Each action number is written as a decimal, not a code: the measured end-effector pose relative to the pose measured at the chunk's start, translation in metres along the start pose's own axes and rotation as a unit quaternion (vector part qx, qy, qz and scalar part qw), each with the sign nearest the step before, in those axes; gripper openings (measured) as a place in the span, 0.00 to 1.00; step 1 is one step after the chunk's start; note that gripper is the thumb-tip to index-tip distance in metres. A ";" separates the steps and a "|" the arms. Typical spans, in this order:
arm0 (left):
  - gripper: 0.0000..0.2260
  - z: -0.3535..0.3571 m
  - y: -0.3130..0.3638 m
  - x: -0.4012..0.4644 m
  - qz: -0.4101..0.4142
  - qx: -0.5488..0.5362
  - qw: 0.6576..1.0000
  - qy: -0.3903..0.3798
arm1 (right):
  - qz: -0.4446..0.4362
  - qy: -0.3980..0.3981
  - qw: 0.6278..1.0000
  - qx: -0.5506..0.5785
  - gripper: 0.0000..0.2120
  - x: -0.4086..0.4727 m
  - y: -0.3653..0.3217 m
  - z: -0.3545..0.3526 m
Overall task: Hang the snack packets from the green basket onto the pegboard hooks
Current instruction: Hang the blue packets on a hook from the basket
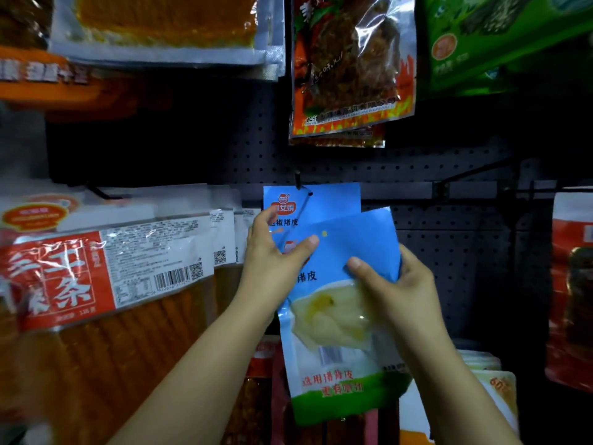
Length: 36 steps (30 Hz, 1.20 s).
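While both hands, left and right, grip one blue packet, tilted to meet the hook; another hangs behind.

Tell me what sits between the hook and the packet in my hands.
In the head view, another blue packet already hangs on the hook, just behind the tilted held packet that the left hand and right hand grip.
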State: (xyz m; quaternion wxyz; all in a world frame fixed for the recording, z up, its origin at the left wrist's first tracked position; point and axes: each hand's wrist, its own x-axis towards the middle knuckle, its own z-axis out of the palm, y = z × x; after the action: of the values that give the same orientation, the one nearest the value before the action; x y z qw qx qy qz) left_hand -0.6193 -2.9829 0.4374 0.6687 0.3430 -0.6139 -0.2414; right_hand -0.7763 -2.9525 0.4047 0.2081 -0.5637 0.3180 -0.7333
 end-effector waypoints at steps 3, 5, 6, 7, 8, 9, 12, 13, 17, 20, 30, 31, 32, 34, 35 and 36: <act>0.24 -0.010 0.015 -0.015 -0.060 -0.163 0.984 -0.037 | -0.024 -0.005 0.999 0.032 0.08 -0.010 -0.021 0.000; 0.19 -0.017 0.023 -0.024 -0.063 -0.210 0.973 -0.072 | -0.017 -0.018 0.998 0.053 0.09 -0.016 -0.033 0.000; 0.17 -0.020 0.028 -0.028 -0.056 -0.215 0.972 -0.073 | -0.013 -0.030 0.998 0.059 0.11 -0.018 -0.039 0.000; 0.15 -0.022 0.031 -0.032 -0.041 -0.214 0.974 -0.065 | -0.011 -0.042 0.997 0.060 0.13 -0.019 -0.046 0.000; 0.13 -0.026 0.034 -0.036 -0.022 -0.210 0.976 -0.052 | -0.013 -0.053 0.996 0.063 0.14 -0.020 -0.052 0.001; 0.11 -0.029 0.036 -0.039 -0.003 -0.203 0.978 -0.040 | -0.017 -0.060 0.996 0.071 0.14 -0.020 -0.060 0.001; 0.07 -0.037 0.047 -0.046 0.042 -0.191 0.980 -0.019 | -0.037 -0.068 0.993 0.088 0.11 -0.018 -0.080 0.007; 0.06 -0.039 0.051 -0.047 0.055 -0.190 0.980 -0.013 | -0.047 -0.069 0.993 0.084 0.10 -0.018 -0.085 0.010; 0.02 -0.048 0.069 -0.046 0.111 -0.186 0.976 0.026 | -0.068 -0.064 0.992 0.082 0.09 -0.018 -0.100 0.023; 0.02 -0.052 0.081 -0.043 0.128 -0.169 0.977 0.033 | -0.078 -0.049 0.994 0.063 0.06 -0.015 -0.105 0.029; 0.02 -0.052 0.079 -0.026 0.060 -0.157 0.986 0.023 | -0.041 -0.003 0.999 0.033 0.06 -0.001 -0.093 0.039; 0.02 -0.052 0.076 -0.023 0.044 -0.165 0.985 0.018 | -0.037 0.000 0.999 0.026 0.06 0.000 -0.090 0.039; 0.02 -0.051 0.072 -0.021 0.031 -0.170 0.985 0.016 | -0.032 0.003 0.999 0.019 0.07 0.001 -0.087 0.040; 0.02 -0.048 0.064 -0.016 0.017 -0.165 0.986 0.019 | -0.019 0.009 1.000 0.009 0.07 0.004 -0.079 0.041; 0.03 -0.046 0.060 -0.015 0.021 -0.156 0.987 0.025 | -0.012 0.012 1.000 0.007 0.07 0.006 -0.074 0.040; 0.05 -0.044 0.055 -0.014 0.038 -0.123 0.991 0.037 | -0.006 0.014 1.000 0.005 0.08 0.007 -0.069 0.039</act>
State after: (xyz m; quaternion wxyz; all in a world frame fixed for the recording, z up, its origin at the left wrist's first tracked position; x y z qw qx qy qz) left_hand -0.5827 -2.9299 0.4693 0.7370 0.2434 -0.5669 -0.2762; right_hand -0.7370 -2.9172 0.4647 0.2021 -0.5540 0.3140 -0.7441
